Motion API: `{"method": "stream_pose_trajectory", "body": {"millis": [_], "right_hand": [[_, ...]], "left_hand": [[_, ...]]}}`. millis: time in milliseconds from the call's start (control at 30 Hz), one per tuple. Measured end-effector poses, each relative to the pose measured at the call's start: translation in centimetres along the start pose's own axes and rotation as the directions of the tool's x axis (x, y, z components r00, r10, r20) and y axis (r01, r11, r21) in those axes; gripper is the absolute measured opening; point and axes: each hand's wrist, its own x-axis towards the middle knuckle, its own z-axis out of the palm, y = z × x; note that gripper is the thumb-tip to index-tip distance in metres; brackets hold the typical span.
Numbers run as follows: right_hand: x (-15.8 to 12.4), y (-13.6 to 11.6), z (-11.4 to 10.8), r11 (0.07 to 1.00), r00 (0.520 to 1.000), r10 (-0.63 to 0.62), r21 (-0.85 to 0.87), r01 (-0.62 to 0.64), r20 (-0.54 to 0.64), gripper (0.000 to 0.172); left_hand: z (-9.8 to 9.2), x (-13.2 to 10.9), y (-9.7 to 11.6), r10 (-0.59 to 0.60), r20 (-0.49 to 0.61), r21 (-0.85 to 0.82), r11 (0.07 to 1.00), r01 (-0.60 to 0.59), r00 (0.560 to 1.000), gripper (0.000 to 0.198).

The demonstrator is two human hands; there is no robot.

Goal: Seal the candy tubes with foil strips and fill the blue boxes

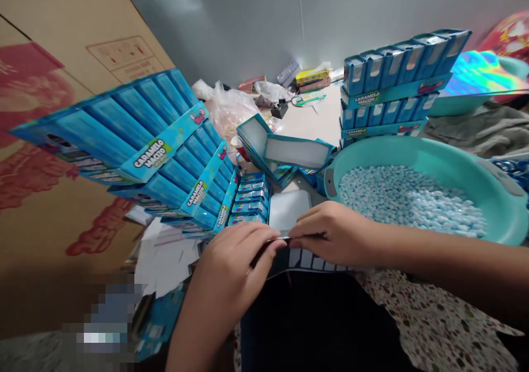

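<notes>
The left hand (pixel 231 273) and the right hand (pixel 334 234) meet close together low in the view, their fingers narrowly pinching a thin shiny strip (pixel 273 241) from either side. What the strip is made of is too small to tell. Just beyond it lies a white card (pixel 289 209), beside a row of small blue candy packets (pixel 248 198). To the right, a teal basin (pixel 397 149) holds a heap of pale blue candies (pixel 413 201), its rim near the right hand. Stacked Caramelo Macizo display boxes (pixel 124 124) tilt at left, a second stack (pixel 397 80) rises at far right, and an open display box (pixel 285 146) sits between them at the edge of the pale worktop (pixel 308 121). A plastic bag (pixel 229 113) lies farther back.
</notes>
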Motion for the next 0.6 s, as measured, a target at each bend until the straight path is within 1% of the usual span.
{"method": "stream_pose_trajectory", "body": {"millis": [67,167,267,367,433,500,600], "right_hand": [[-0.1,-0.2,-0.1,1.000,1.000,-0.003,0.018,0.003,0.023,0.020],[-0.1,-0.3,-0.4,0.997,0.998,0.024,0.065,-0.027,0.057,0.020],[-0.1,-0.2,-0.2,0.996,0.998,0.017,0.091,-0.023,0.066,0.019],[-0.2,-0.1,0.4,0.999,0.996,0.005,0.044,-0.009,0.086,0.021],[-0.2,-0.1,0.8,1.000,0.995,0.015,-0.017,-0.013,0.102,0.022],[-0.3,-0.1,1.0,0.996,0.994,0.043,-0.082,-0.035,0.096,0.022],[-0.3,-0.1,1.0,0.988,0.995,0.090,-0.127,-0.084,0.047,0.020]], "left_hand": [[0.0,-0.5,0.0,0.031,-0.012,0.025,0.999,-0.031,0.999,0.009],[0.2,-1.2,-0.1,0.077,-0.046,0.076,0.994,-0.074,0.996,0.013],[0.6,-1.6,-0.1,0.093,-0.047,0.050,0.995,-0.091,0.995,0.020],[1.0,-1.7,0.0,0.027,0.032,-0.003,1.000,-0.027,0.999,0.017],[1.2,-1.7,0.0,-0.007,0.067,0.004,1.000,0.007,0.998,0.016],[1.5,-1.8,0.0,-0.002,0.062,0.024,1.000,0.001,0.998,0.019],[1.8,-2.0,-0.4,0.070,0.004,0.068,0.995,-0.070,0.998,0.028]]}}
